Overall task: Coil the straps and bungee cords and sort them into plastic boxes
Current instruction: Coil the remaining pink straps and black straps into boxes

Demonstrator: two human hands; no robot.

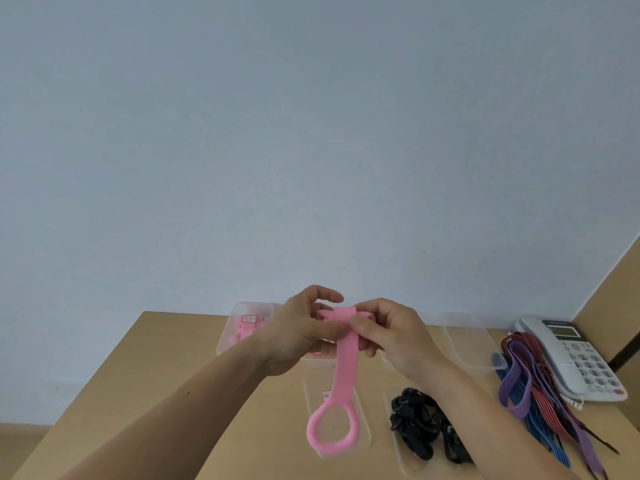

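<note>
Pink and rubbery, the flat silicone strap with a ring end (341, 368) hangs straight down from both hands above the table (194, 368), its top pinched in the left hand (298, 336) fingers and right hand (391, 336) fingers (started roll between them), so coiling runs downward toward the ring.

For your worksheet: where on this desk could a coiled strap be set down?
Bare wood lies left of the box of pink straps toward the desk edge. The right is crowded: clear lids, black cords, loose bungee cords, telephone.
</note>
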